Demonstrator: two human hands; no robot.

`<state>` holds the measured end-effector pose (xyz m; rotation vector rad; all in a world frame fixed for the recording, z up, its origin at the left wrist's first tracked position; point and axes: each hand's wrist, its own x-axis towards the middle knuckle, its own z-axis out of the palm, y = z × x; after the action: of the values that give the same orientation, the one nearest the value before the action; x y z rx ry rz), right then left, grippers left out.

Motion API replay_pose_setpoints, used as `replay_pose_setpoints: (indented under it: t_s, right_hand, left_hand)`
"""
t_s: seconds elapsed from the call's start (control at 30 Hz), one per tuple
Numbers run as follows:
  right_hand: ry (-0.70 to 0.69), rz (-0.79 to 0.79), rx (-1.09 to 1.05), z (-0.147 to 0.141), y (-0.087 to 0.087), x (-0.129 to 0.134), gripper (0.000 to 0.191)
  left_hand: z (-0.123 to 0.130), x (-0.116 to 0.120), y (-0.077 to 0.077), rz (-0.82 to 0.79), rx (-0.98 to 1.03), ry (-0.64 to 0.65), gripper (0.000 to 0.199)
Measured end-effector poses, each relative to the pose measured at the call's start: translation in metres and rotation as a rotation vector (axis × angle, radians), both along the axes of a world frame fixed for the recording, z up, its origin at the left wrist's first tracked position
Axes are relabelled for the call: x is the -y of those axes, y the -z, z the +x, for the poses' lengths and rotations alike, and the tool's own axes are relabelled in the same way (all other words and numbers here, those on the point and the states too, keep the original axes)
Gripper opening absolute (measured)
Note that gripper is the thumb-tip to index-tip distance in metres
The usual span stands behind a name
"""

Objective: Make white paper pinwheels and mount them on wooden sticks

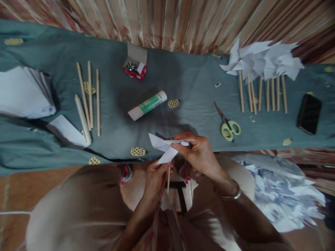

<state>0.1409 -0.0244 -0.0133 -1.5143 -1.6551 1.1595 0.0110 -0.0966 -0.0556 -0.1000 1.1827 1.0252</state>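
Observation:
A white paper pinwheel (160, 143) is held between my hands just over the table's near edge. My right hand (199, 153), with a bracelet at the wrist, pinches the pinwheel's paper between thumb and fingers. Below it, my left hand (157, 176) is closed round a thin wooden stick (168, 183) whose lower end hangs down over my lap. The stick's top is hidden behind the paper and fingers. Ahead lies a glue stick (150, 104) with a green label. To the right rest scissors (227, 126) with pale green handles.
An open red box of metal pins (134, 68) stands at the back. At left are loose wooden sticks (98, 103) and a paper stack (24, 92). Finished pinwheels (261, 59) and a dark phone (309, 114) lie at right. A bag of paper scraps (282, 195) sits beside my leg.

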Motion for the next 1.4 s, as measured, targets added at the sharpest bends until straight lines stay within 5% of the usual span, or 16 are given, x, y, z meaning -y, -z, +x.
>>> replay_pose_setpoints:
  t_s: [0.3, 0.6, 1.03, 1.4]
  right_hand:
    - [-0.212, -0.179, 0.203, -0.003, -0.015, -0.035, 0.019]
    - [-0.473, -0.213, 0.499, -0.005, -0.025, -0.070, 0.016]
    - [-0.587, -0.264, 0.832, -0.034, -0.066, -0.073, 0.025]
    - [-0.647, -0.209, 0.962, -0.036, -0.068, -0.079, 0.034]
  left_hand:
    - [0.001, -0.002, -0.008, 0.012, 0.035, -0.035, 0.036]
    - [0.002, -0.002, -0.005, 0.091, 0.076, -0.044, 0.018]
    - [0.002, -0.002, -0.011, 0.125, 0.077, -0.015, 0.014]
    - [0.002, -0.002, -0.012, 0.107, 0.081, -0.008, 0.011]
